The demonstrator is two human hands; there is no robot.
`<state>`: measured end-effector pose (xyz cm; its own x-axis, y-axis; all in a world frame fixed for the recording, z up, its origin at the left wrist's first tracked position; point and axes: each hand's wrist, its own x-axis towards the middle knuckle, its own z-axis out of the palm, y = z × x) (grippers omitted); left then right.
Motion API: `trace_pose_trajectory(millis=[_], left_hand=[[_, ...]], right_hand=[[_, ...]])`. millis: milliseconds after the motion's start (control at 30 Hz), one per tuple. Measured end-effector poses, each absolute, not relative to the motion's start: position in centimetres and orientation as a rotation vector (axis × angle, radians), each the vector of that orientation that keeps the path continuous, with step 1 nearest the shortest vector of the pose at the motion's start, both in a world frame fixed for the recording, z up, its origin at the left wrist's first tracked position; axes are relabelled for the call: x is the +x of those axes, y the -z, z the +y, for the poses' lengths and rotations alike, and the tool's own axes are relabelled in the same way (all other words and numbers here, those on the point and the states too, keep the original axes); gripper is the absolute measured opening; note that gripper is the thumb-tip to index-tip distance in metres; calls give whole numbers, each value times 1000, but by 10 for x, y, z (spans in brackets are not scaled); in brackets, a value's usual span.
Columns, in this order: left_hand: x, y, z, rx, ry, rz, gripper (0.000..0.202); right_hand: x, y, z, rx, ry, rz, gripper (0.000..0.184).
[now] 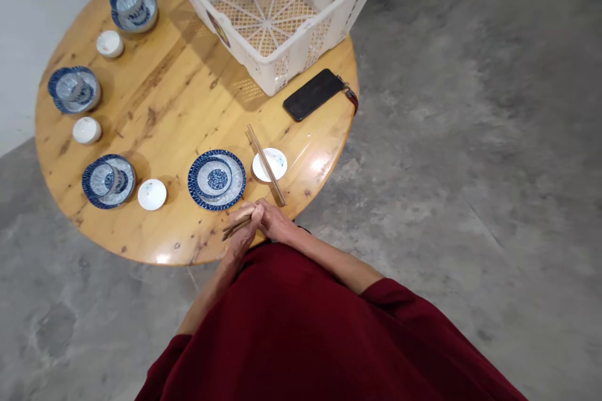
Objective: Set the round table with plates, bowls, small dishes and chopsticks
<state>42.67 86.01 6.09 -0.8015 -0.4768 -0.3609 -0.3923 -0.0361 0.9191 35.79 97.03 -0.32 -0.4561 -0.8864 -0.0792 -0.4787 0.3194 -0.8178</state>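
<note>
Both hands meet at the near edge of the round wooden table, just in front of a blue-and-white plate. My left hand (245, 235) is closed round a small bundle of wooden chopsticks (235, 227), whose ends stick out to the left. My right hand (276, 220) presses against it from the right with fingers curled; what lies in them, if anything, is hidden. On the blue-and-white plate (239, 185) sits a matching bowl (217, 179). A pair of chopsticks (263, 156) rests across a small white dish (278, 163) to its right.
A large white plastic basket (268, 66) stands at the back of the table (160, 119). Near it lies a black phone (313, 95) with a strap. Along the left are blue-and-white settings with glasses, such as one bowl (123, 169), and several small white cups (152, 194).
</note>
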Motion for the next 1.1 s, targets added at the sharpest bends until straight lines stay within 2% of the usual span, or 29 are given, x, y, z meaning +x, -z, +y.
trace_pose_trajectory(millis=[100,200,300,400,567,733,867,1100], left_hand=[[421,-60,858,974,1894,-2042,51],[411,-59,856,1033,1925,-1858,56],[398,-62,854,1088,2030,-1672,57],[388,-66,854,1146,2171,-1533,55],[376,-65,851,1215,2303,-1404,57],[364,-58,843,1209,2359,-1308,58],[358,-60,840,1119,2391,-1333,61],[363,-77,839,933,2366,-1505,61]], right_hand=[[350,-24,988,-1182,991,2220,27],[336,-41,1004,-877,919,2541,32],[323,-40,1009,-559,735,2655,36],[316,-27,1004,-431,710,2546,38],[316,-6,995,-331,1104,2320,43],[329,-15,995,-63,1547,1961,48],[346,-40,996,-144,1621,1887,47],[357,-52,995,-429,1470,1909,50]])
